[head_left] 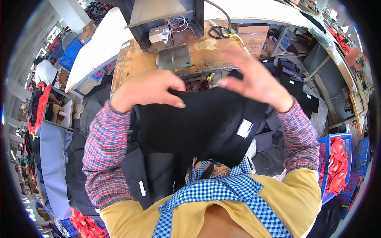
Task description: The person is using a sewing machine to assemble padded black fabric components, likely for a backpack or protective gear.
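A piece of black cloth point(178, 123) hangs in front of me, with a white label point(245, 128) near its right side. My left hand point(152, 90) grips its upper left edge, thumb on the near face and the fingers curled at the far side. Just above the cloth's upper right edge, my right hand point(254, 77) is raised with thumb and fingers spread, slightly blurred by motion. Beyond the cloth, a wooden worktable point(133, 63) carries a dark machine housing point(137, 27) with a flat metal plate point(174, 58) before it.
Black-handled scissors point(217, 31) lie on the worktable, near a cardboard box point(253, 39). Dark cloth pieces point(95, 115) are heaped to my left, with more point(299, 87) at right. A blue basket point(327, 190) holds red pieces point(337, 166). Another person point(45, 72) is at far left.
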`<move>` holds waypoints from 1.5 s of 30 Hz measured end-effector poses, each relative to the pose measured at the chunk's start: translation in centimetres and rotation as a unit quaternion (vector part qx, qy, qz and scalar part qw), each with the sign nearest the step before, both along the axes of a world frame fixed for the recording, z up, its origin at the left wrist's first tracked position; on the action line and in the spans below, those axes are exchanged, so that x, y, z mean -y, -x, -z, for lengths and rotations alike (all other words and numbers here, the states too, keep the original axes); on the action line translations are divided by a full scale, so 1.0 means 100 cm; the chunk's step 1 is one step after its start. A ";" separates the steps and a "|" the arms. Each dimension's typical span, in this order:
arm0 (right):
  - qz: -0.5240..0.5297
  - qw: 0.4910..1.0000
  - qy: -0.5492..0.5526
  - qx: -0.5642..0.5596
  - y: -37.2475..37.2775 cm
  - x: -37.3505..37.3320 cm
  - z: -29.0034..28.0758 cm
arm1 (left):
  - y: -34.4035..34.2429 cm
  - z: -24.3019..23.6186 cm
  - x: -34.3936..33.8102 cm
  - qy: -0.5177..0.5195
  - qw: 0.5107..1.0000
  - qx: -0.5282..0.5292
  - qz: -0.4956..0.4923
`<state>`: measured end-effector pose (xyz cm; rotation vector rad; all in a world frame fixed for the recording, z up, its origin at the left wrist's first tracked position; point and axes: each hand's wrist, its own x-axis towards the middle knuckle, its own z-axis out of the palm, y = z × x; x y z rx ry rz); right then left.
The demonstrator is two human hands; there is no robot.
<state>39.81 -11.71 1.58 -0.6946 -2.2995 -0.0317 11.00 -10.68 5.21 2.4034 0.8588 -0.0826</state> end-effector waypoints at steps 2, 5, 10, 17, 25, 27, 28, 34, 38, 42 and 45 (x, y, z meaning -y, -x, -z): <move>-0.108 0.971 0.212 -0.005 0.026 0.015 0.007 | -0.030 0.004 0.003 -0.099 0.993 0.041 0.047; -0.117 0.935 0.318 0.104 0.031 0.015 0.015 | -0.030 -0.010 0.012 -0.102 0.992 0.071 -0.023; -0.111 0.943 0.312 -0.036 0.003 -0.018 0.020 | -0.007 0.011 0.012 0.169 0.885 0.344 -0.262; 0.007 0.975 0.214 -0.064 0.022 -0.060 0.031 | -0.037 0.081 -0.006 0.213 0.753 0.543 -0.304; 0.082 0.992 0.092 -0.018 0.033 -0.140 0.021 | -0.064 0.102 -0.050 0.163 0.696 0.626 -0.312; 0.095 0.992 0.088 0.013 0.041 -0.151 0.016 | -0.062 0.103 -0.062 0.165 0.688 0.626 -0.328; 0.106 0.990 0.083 0.046 0.045 -0.157 0.013 | -0.061 0.104 -0.068 0.166 0.677 0.628 -0.345; 0.090 0.989 0.091 0.071 0.058 -0.186 0.018 | -0.055 0.121 -0.091 0.169 0.650 0.638 -0.378; 0.089 0.984 0.123 0.091 0.064 -0.187 0.020 | -0.052 0.125 -0.088 0.166 0.636 0.647 -0.387; 0.078 0.989 0.108 0.071 0.061 -0.185 0.021 | -0.051 0.121 -0.085 0.158 0.654 0.638 -0.375; 0.073 0.991 0.100 0.058 0.062 -0.182 0.020 | -0.051 0.118 -0.083 0.154 0.651 0.643 -0.373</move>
